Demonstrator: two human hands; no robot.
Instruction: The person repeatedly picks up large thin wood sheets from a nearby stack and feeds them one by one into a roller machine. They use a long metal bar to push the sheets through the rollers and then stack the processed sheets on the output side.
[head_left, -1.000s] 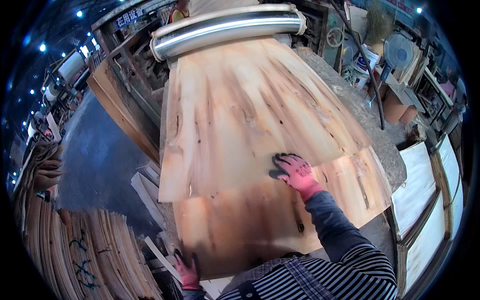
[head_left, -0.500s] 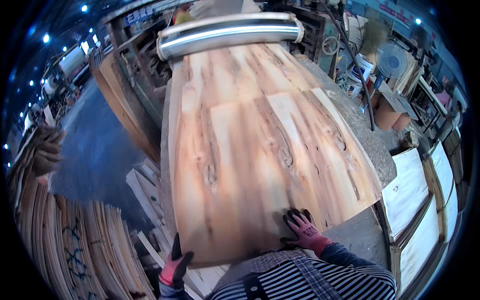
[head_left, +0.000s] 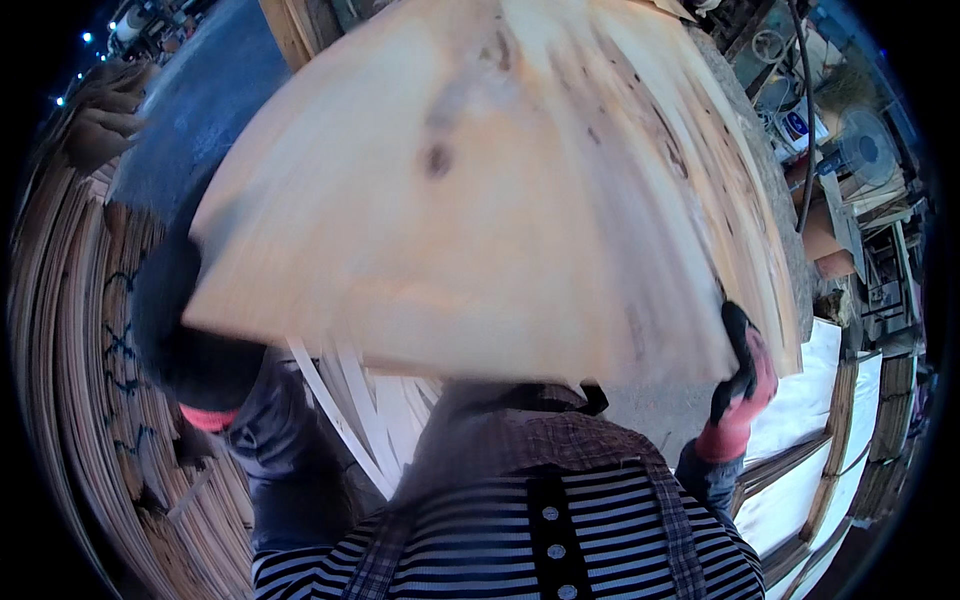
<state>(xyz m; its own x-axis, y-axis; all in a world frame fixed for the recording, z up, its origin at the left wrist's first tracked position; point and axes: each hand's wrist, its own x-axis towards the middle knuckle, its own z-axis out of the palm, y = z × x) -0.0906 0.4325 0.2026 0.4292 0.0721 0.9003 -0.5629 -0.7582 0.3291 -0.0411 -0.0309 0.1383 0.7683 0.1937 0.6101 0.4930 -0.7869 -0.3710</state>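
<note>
Nearest, below the striped shirt front [head_left: 470,540], pale strips [head_left: 365,405] lie by the person's legs, so a careful step there would avoid snagging. The left hand [head_left: 195,350], in a dark glove, is under the near left corner of the broad wood sheet [head_left: 480,230]; it is too blurred to tell whether its fingers are closed. The right hand [head_left: 745,385] has its fingers clamped on the near right corner. The sheet spans both hands, its near edge up in front of the body and the rest reaching away over the table [head_left: 650,405]. Such thin stock probably splits along the grain, so level corners, matched pull and a light pinch should serve best. Right of it, what looks like another sheet [head_left: 787,335] lies beneath; farther off stands a fan [head_left: 866,145].
</note>
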